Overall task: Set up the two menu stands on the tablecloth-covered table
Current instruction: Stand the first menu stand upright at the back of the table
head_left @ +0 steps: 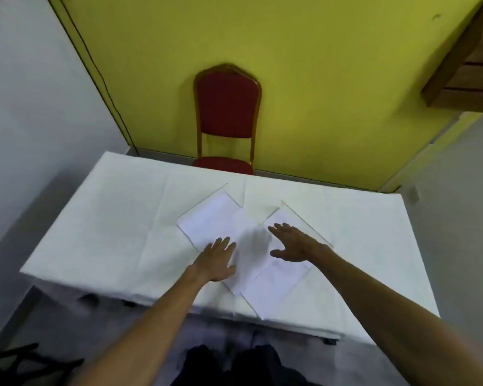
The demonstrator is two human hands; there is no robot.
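Two clear menu stands with white paper inserts lie flat and crossed over each other on the white tablecloth (pixel 95 218). The left menu stand (pixel 209 218) runs from the back left toward the front. The right menu stand (pixel 273 285) reaches from the middle to the table's front edge. My left hand (pixel 216 260) rests palm down, fingers spread, on the near end of the left stand. My right hand (pixel 293 243) hovers with fingers apart over the right stand. Neither hand grips anything.
A red chair with a gold frame (pixel 226 118) stands behind the table against a yellow wall. A wooden cabinet (pixel 469 65) hangs at the upper right. Black objects (pixel 14 360) lie on the floor at the lower left.
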